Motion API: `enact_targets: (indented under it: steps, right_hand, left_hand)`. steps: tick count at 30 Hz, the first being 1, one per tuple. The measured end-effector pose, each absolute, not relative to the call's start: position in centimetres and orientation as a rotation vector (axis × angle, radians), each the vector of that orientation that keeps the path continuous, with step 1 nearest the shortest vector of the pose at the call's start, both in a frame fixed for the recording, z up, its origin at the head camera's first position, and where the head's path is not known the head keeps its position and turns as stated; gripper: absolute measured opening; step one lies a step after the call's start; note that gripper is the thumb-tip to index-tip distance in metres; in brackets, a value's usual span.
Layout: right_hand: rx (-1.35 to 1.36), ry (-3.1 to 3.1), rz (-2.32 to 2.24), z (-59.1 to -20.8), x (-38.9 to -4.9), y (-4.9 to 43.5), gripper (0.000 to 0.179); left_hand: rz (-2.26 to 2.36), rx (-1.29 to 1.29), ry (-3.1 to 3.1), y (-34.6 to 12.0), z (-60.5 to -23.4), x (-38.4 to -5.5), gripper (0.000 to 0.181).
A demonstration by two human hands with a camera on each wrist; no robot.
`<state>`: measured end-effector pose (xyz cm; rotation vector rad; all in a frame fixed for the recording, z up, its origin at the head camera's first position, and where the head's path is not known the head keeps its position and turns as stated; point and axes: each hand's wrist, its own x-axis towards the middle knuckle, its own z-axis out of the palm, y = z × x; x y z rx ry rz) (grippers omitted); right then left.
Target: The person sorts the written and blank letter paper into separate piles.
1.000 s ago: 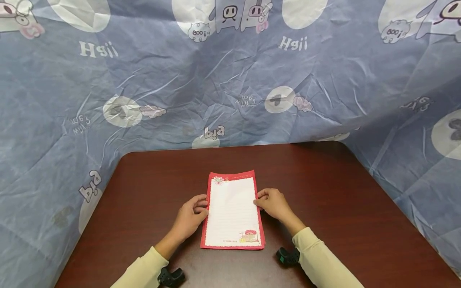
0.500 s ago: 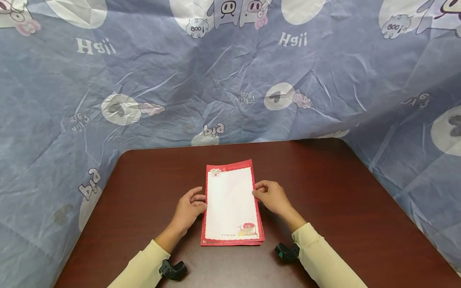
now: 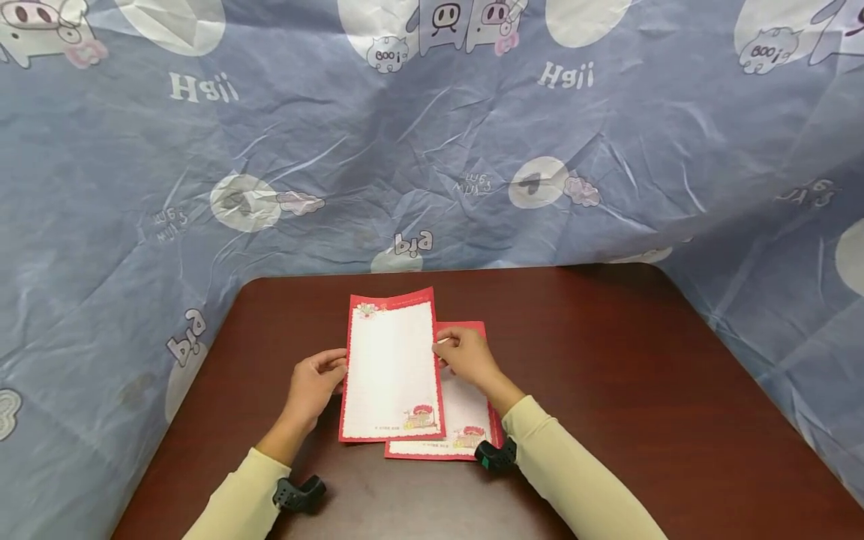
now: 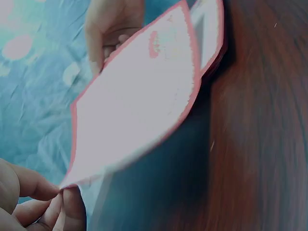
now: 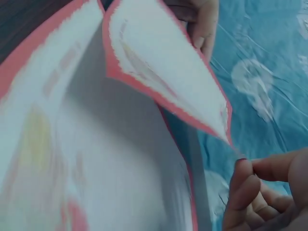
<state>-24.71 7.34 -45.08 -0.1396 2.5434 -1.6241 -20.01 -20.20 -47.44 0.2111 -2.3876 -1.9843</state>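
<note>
A sheet of red-bordered letter paper (image 3: 390, 367) is held up between both hands, raised over the table and bowed in the left wrist view. My left hand (image 3: 312, 386) pinches its left edge between thumb and fingertips. On the opposite edge, my right hand (image 3: 470, 360) pinches it the same way, as the right wrist view shows up close. Under and to the right lies a stack of matching letter paper (image 3: 469, 405), partly covered by the lifted sheet and the right hand. Each sheet has faint lines and a small drawing in the lower right corner.
The dark brown wooden table (image 3: 594, 375) spreads out on all sides of the paper. Behind it hangs a wrinkled blue cloth (image 3: 405, 150) with cartoon prints, meeting the table's far edge. A black wrist camera (image 3: 299, 493) sits on the left cuff, another black wrist camera (image 3: 496, 455) on the right.
The top sheet has come up off the stack and moved left with both hands, uncovering the right part and lower edge of the paper beneath.
</note>
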Motion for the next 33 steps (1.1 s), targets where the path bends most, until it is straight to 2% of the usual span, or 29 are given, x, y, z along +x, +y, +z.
enact_targets:
  steps: [6, 14, 25, 33]
  right_hand:
    - [-0.239, 2.523, -1.608, -46.2, -25.3, 3.0, 0.033]
    - [-0.354, 2.506, -1.48, -47.4, -25.1, -1.1, 0.031]
    - [-0.365, 2.542, -1.234, -47.3, -25.0, -1.9, 0.033]
    - [-0.413, 2.557, -1.18, -47.2, -24.9, -1.4, 0.036]
  left_hand:
    - [-1.8, 0.23, -2.443, -23.9, -47.5, -19.6, 0.031]
    - [-1.591, 0.302, -2.547, -27.4, -49.0, -18.9, 0.03]
    - [-1.302, 0.327, -2.68, -28.8, -49.3, -18.8, 0.03]
    - [-1.053, 0.36, -2.795, -28.2, -48.9, -18.3, 0.039]
